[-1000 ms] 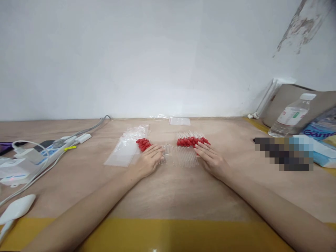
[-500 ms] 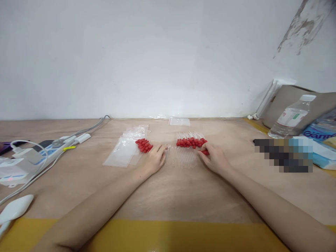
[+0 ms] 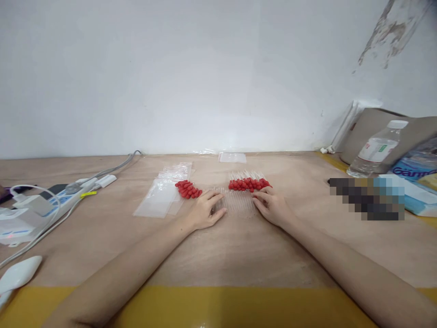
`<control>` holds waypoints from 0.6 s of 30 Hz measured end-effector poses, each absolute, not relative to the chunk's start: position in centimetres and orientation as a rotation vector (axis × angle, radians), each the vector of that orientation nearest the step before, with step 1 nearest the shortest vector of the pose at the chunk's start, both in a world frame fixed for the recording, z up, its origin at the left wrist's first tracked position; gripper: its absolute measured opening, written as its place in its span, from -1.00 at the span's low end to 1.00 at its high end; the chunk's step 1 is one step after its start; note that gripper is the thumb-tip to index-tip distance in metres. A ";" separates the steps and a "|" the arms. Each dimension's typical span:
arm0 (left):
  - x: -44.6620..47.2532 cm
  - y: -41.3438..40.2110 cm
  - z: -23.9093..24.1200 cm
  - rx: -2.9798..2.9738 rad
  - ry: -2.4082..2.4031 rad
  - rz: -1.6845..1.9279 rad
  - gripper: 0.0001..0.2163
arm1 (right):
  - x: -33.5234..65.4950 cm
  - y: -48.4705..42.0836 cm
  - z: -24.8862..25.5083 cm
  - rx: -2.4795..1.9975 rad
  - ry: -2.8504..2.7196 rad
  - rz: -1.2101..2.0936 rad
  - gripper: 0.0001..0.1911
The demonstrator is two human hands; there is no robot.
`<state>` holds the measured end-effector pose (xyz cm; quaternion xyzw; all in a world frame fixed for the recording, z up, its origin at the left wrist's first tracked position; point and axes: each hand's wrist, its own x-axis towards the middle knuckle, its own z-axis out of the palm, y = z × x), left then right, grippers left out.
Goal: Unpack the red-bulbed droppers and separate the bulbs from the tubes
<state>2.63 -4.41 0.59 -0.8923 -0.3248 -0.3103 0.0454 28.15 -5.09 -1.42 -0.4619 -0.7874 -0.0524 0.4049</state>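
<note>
A row of slim clear tubes (image 3: 239, 205) lies on the table between my two hands. My left hand (image 3: 205, 210) rests at their left end, thumb and fingers apart, fingertips touching the tubes. At the right end is my right hand (image 3: 272, 207), fingers stretched and thumb slightly apart, tips against the outermost tubes. Just beyond the tubes runs a row of red rubber bulbs (image 3: 248, 184), with pale thin stems (image 3: 246, 174) pointing towards the wall. Another cluster of red bulbs (image 3: 187, 189) lies beside my left hand, partly on clear plastic bags (image 3: 155, 198).
At the left are a power strip (image 3: 61, 202) with plugs and cables, and a white spoon-shaped object (image 3: 22, 273). A flat clear bag (image 3: 232, 157) lies by the wall. On the right stand a water bottle (image 3: 377, 150), a tissue pack (image 3: 416, 200) and a blurred-out dark item (image 3: 368, 200).
My left hand's thumb and fingers have spread apart over the tubes' left end. My right hand has shifted slightly left, and the red bulb at its fingertips no longer shows there.
</note>
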 end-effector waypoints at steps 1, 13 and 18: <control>2.5 -4.4 0.7 -2.740 -1.002 -0.900 -0.63 | 28.2 -5.2 -1.3 -1.174 -1.970 -0.132 -0.78; 1.5 -3.9 0.8 -2.873 -1.096 -0.553 -0.64 | 26.8 -3.3 1.8 -1.337 -2.050 -0.495 -0.79; 1.1 -4.2 0.6 -2.825 -1.086 -0.672 -0.62 | 25.6 -1.5 2.0 -1.352 -2.158 -0.562 -0.87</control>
